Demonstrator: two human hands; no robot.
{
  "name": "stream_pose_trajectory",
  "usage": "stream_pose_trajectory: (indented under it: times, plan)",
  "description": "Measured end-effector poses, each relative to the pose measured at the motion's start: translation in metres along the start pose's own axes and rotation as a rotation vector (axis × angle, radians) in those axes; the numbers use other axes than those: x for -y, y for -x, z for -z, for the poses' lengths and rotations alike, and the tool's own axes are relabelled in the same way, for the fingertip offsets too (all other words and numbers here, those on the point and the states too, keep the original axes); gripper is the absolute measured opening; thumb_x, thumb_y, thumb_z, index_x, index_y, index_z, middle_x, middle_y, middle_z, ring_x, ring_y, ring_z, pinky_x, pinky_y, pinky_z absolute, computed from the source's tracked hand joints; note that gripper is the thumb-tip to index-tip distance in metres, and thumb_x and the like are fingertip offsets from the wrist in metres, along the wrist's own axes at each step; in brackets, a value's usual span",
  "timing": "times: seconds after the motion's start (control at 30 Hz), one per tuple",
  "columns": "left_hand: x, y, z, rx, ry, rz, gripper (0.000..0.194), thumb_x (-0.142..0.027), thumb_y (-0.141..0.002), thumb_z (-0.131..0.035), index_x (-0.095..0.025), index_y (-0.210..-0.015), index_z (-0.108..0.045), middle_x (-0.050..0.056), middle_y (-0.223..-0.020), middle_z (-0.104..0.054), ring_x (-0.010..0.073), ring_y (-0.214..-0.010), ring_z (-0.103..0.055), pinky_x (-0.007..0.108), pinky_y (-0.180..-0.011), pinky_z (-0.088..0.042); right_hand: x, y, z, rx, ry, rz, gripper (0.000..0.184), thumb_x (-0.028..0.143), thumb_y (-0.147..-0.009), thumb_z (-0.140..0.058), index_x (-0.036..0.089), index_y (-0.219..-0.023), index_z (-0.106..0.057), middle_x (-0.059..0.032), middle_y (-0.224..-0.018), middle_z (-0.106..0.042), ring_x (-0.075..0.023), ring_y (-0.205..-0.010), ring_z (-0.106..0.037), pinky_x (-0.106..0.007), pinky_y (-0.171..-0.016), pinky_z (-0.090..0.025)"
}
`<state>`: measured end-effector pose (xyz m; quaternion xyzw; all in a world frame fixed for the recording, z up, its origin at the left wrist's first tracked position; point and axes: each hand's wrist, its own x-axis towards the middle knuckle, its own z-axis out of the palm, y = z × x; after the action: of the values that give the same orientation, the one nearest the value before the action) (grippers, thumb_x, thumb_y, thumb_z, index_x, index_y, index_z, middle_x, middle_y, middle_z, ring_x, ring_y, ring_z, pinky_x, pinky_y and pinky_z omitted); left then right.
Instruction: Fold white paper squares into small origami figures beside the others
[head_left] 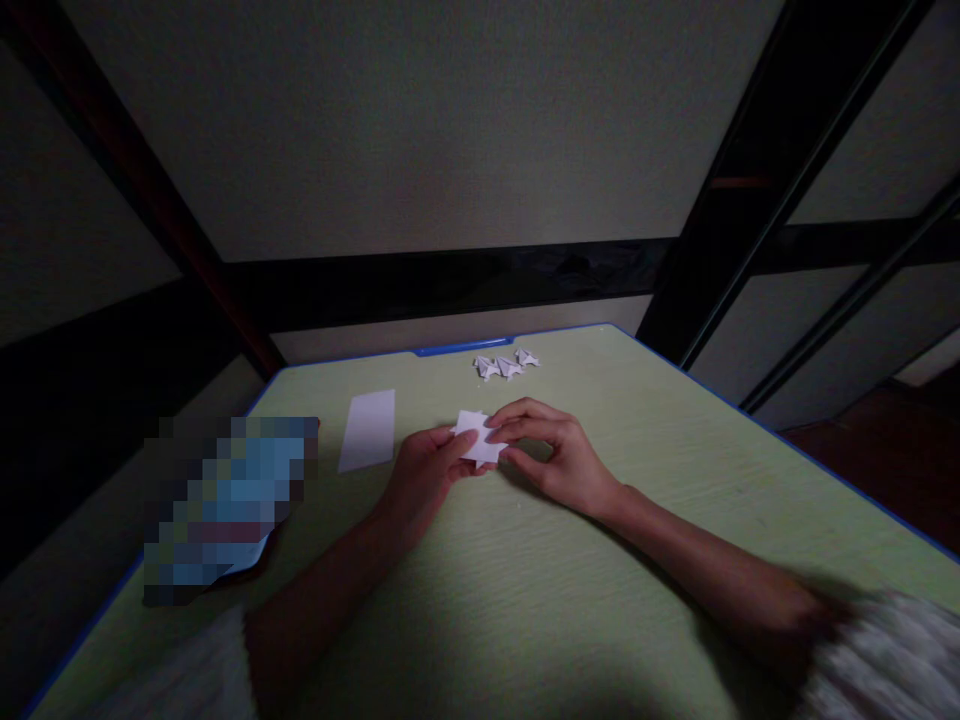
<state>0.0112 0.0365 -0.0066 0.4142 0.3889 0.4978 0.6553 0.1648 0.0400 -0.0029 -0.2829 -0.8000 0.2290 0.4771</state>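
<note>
A small piece of folded white paper (474,423) is held above the middle of the table, with pointed corners sticking out at its lower edge. My left hand (430,465) pinches it from the left, the thumb lying on top and the fingers underneath. From the right, my right hand (559,455) grips the paper's right side, fingertips on its upper face and the thumb near its lower right edge. Just beyond my hands stand several small folded paper figures (508,367) in a row. Left of my hands lies a flat white paper sheet (369,430).
The pale green table (600,620) has a blue rim, with a blue handle-like strip (465,347) at its far edge. A pixelated tablet-like object (232,510) lies at the left. A panelled wall (442,130) rises behind the table.
</note>
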Motion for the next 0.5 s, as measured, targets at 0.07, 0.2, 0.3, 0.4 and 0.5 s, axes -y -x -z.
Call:
stream_pose_trajectory:
  times: [0.07,0.2,0.3,0.4,0.5]
  plan:
    - [0.0006,0.0001,0.0004,-0.032,-0.025,-0.035,0.012,-0.021,-0.061,-0.063,-0.009,-0.062,-0.063,0.003,-0.061,-0.064,0.0105,-0.057,-0.057,0.022,-0.056,-0.046,-0.0008,0.0002,0.0005,0.031,-0.002,0.014,0.016,0.008,-0.071,-0.052,0.014,-0.082,-0.063,-0.008,-0.091,-0.058,-0.0141,-0.083,-0.056,-0.031,-0.076,-0.046]
    - [-0.0011,0.0008,0.0002,-0.078,-0.068,-0.051,0.012,-0.021,-0.06,-0.064,-0.009,-0.062,-0.064,0.003,-0.06,-0.065,0.0098,-0.053,-0.056,0.023,-0.055,-0.047,-0.0002,0.0006,0.0008,0.065,0.003,0.033,0.017,0.008,-0.071,-0.053,0.013,-0.085,-0.063,-0.0091,-0.093,-0.057,-0.0144,-0.086,-0.055,-0.032,-0.077,-0.046]
    - [-0.0019,0.0011,0.0004,-0.085,-0.103,-0.036,0.014,-0.022,-0.061,-0.064,-0.01,-0.067,-0.066,0.004,-0.066,-0.066,0.0098,-0.055,-0.057,0.023,-0.056,-0.048,0.0005,0.0005,0.0011,0.067,0.013,0.043,0.019,0.008,-0.071,-0.054,0.016,-0.086,-0.063,-0.0078,-0.094,-0.057,-0.0143,-0.086,-0.055,-0.032,-0.078,-0.046]
    - [-0.0018,0.0008,0.0011,-0.053,-0.119,-0.03,0.013,-0.021,-0.061,-0.064,-0.011,-0.069,-0.066,0.003,-0.067,-0.066,0.0098,-0.058,-0.058,0.022,-0.058,-0.048,0.0002,0.0005,0.0016,0.064,-0.004,0.045,0.02,0.008,-0.071,-0.053,0.017,-0.087,-0.064,-0.0072,-0.094,-0.056,-0.0137,-0.084,-0.056,-0.032,-0.078,-0.047]
    - [-0.0017,0.0005,0.0016,-0.04,-0.105,-0.026,0.013,-0.019,-0.059,-0.065,-0.012,-0.07,-0.065,0.001,-0.067,-0.065,0.0099,-0.062,-0.058,0.022,-0.06,-0.048,0.0,0.0006,0.0018,0.052,-0.017,0.045,0.02,0.009,-0.072,-0.054,0.017,-0.088,-0.064,-0.0075,-0.096,-0.055,-0.0138,-0.084,-0.056,-0.032,-0.079,-0.047]
